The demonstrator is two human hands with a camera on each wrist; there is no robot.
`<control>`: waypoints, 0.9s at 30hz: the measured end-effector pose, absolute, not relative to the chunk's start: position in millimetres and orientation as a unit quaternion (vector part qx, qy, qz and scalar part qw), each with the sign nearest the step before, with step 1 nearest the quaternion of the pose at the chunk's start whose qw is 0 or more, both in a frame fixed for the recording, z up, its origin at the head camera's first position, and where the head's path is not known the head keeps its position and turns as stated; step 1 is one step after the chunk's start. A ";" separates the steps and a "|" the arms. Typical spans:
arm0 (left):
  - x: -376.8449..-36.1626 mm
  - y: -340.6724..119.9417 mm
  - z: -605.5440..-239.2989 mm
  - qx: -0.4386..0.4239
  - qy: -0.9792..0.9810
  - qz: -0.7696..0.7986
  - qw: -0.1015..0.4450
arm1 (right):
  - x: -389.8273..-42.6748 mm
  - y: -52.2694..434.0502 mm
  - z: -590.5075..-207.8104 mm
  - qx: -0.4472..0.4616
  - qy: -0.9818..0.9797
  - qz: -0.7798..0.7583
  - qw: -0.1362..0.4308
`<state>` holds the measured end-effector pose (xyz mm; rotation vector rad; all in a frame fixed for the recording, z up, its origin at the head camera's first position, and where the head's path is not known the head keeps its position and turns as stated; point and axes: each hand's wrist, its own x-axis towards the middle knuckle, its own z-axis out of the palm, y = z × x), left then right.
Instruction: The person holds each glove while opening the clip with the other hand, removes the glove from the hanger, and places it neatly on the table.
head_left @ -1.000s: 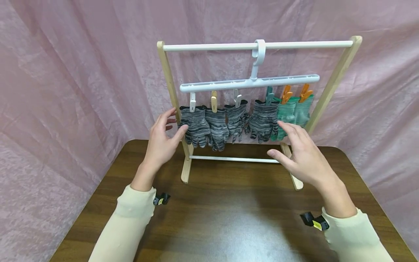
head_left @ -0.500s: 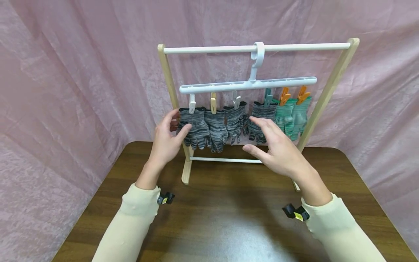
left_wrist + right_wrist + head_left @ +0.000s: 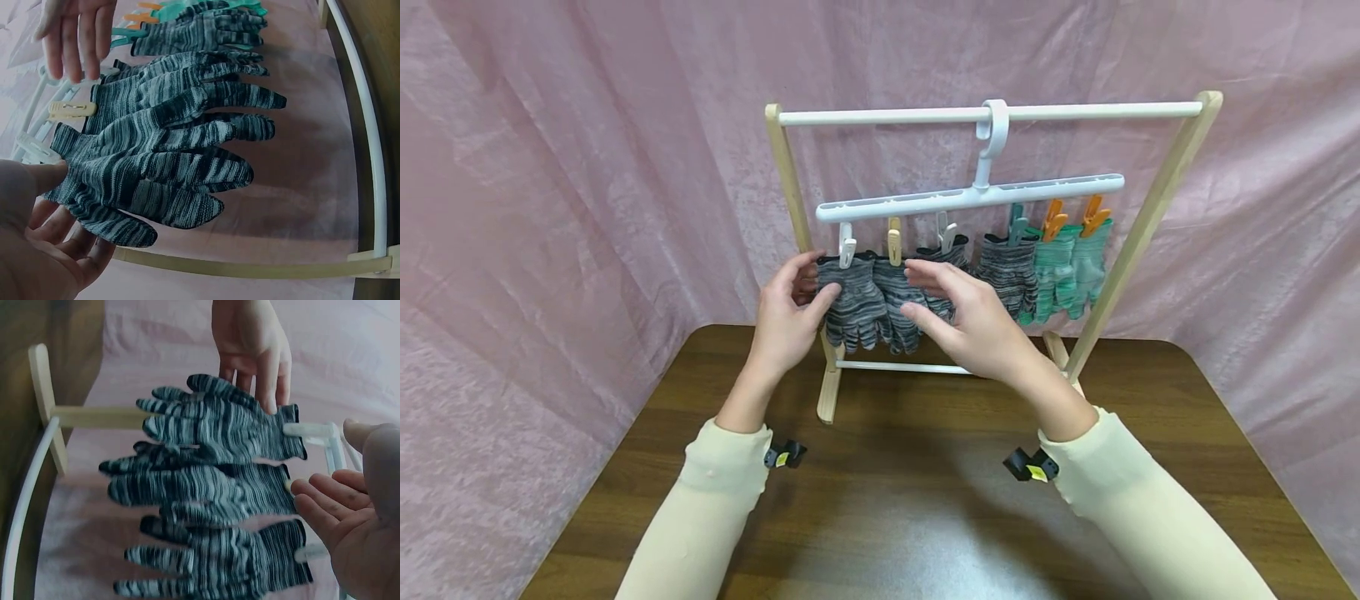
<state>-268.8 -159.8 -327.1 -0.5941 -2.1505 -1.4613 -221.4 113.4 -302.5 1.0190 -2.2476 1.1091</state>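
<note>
The leftmost glove (image 3: 859, 304) hangs fingertips down, long axis vertical, from the white clip (image 3: 847, 252), just right of the nearer left hand (image 3: 782, 321). Its left edge lies between that hand's thumb, on the near side, and loosely spread fingers behind, no firm grip showing; the right hand (image 3: 981, 329), also spread, holds nothing

Both forearms sleeved, reaching forward, angled inward; wrists bare. Left hand (image 3: 784, 321): palm inward, fingers bent, thumb opposite them; whether it pinches, can't tell. Right hand (image 3: 973, 325): held farther in, palm toward the left, fingers extended together, thumb apart below them.
</note>
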 end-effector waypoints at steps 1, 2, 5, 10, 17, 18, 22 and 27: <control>-270.2 -159.6 -327.6 -0.217 -0.781 -0.538 0.230 | -223.2 109.0 -301.6 0.369 -0.807 0.408 0.215; -271.4 -159.1 -327.9 -0.216 -0.779 -0.544 0.225 | -224.7 104.7 -300.8 0.369 -0.803 0.416 0.216; -274.5 -157.7 -328.6 -0.217 -0.767 -0.567 0.207 | -229.0 93.5 -298.7 0.365 -0.795 0.433 0.217; -279.7 -156.9 -329.2 -0.227 -0.746 -0.600 0.178 | -234.9 78.1 -296.1 0.359 -0.792 0.445 0.216; -281.3 -157.8 -328.6 -0.244 -0.716 -0.640 0.136 | -240.6 63.6 -291.6 0.340 -0.798 0.447 0.219; -280.9 -158.0 -328.3 -0.245 -0.713 -0.644 0.132 | -241.9 61.5 -291.0 0.336 -0.797 0.450 0.220; -281.1 -159.0 -329.5 -0.251 -0.701 -0.657 0.116 | -247.9 51.4 -288.5 0.322 -0.787 0.480 0.214; -280.9 -158.9 -332.5 -0.258 -0.685 -0.675 0.095 | -254.7 36.5 -284.6 0.304 -0.760 0.541 0.196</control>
